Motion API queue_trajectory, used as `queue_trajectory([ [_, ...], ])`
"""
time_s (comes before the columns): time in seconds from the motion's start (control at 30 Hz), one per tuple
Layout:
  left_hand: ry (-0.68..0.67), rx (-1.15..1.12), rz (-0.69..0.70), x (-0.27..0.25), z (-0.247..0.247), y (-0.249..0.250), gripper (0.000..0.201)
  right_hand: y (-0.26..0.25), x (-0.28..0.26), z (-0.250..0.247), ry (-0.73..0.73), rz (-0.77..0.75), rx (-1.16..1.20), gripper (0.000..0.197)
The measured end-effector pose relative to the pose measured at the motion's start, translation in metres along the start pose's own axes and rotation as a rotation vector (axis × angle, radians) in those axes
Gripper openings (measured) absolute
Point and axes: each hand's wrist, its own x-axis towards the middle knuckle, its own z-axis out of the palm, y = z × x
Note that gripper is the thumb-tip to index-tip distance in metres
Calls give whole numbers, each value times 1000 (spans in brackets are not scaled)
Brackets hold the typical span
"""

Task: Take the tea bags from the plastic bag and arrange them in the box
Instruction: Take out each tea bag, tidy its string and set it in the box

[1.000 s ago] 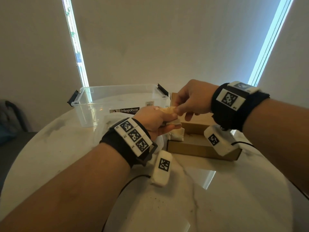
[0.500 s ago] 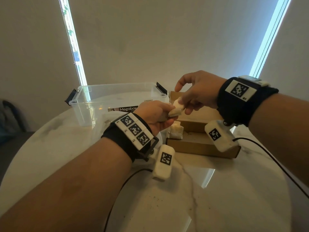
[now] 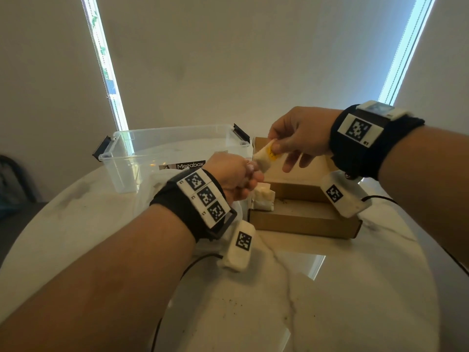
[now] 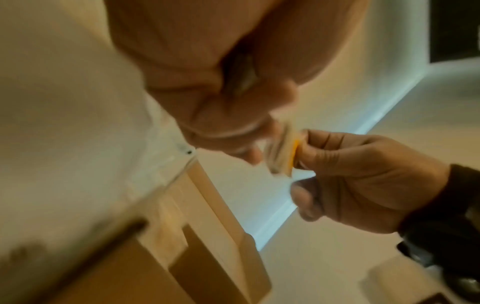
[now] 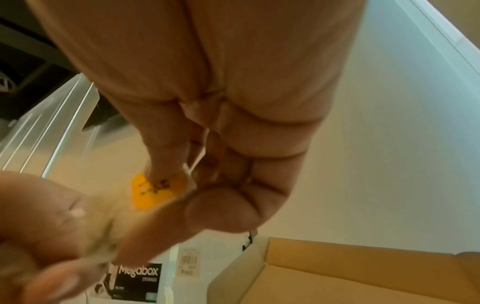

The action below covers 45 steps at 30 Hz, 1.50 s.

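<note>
A pale tea bag (image 3: pixel 264 158) with a yellow tag (image 5: pixel 155 190) is held between both hands above the left end of the open cardboard box (image 3: pixel 302 221). My right hand (image 3: pixel 294 141) pinches its tagged end with thumb and forefinger. My left hand (image 3: pixel 236 179) grips the lower end, fingers curled, and seems to hold more bags (image 4: pixel 241 76) in its palm. A couple of tea bags (image 3: pixel 264 200) stand in the box's left corner. The crumpled plastic bag (image 3: pixel 154 189) lies under my left wrist, mostly hidden.
A clear Megabox storage tub (image 3: pixel 162 158) stands behind my left hand, beside the box. The round marble table (image 3: pixel 330 301) has bare room in front. The box's lid flap (image 3: pixel 299 174) stands up at the back. Wrist-camera cables trail off the table.
My right hand has risen and drawn back to the right, pulling the tea bag up out of my left hand's grip; the yellow tag now shows. The left hand stayed nearly in place.
</note>
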Motion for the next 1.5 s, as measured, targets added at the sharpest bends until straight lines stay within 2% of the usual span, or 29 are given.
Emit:
queue_trajectory([
  [0.07,87,237,42,-1,-3,5,15,2,4,-1,6,37,-91,3],
  [0.13,150,561,176,-1,-3,9,11,5,10,0,6,58,-253,7],
  [0.2,141,945,336,0,1,9,20,8,17,4,-25,84,-352,13],
  [0.27,104,1236,400,-1,7,7,25,9,23,12,-78,103,-405,12],
  [0.33,51,1392,394,-3,12,3,28,9,29,22,-150,111,-429,6],
  [0.47,-48,1651,293,1,19,-13,46,9,42,43,-253,77,-490,18],
  [0.57,-35,1597,287,5,17,-19,34,10,55,58,-295,101,-547,6],
  [0.67,-33,1538,318,6,14,-21,30,11,67,71,-326,115,-591,11],
  [0.73,-38,1510,325,6,12,-21,27,9,72,74,-305,128,-624,3],
  [0.83,-47,1504,333,8,11,-20,25,11,78,76,-282,137,-658,22],
  [0.9,-56,1502,329,9,11,-21,25,11,80,77,-295,152,-666,28],
  [1.0,-60,1512,336,10,11,-22,25,10,81,79,-300,191,-716,26],
  [1.1,-54,1522,346,9,10,-21,27,5,78,74,-238,163,-762,20],
  [1.2,-50,1516,337,9,9,-20,29,5,73,66,-195,162,-558,14],
  [1.3,-39,1498,336,10,9,-22,27,4,68,53,-183,234,-323,13],
  [1.4,-35,1532,343,8,10,-22,29,3,59,42,-239,288,-173,11],
  [1.5,-51,1556,334,6,12,-19,30,5,55,50,-339,319,-162,11],
])
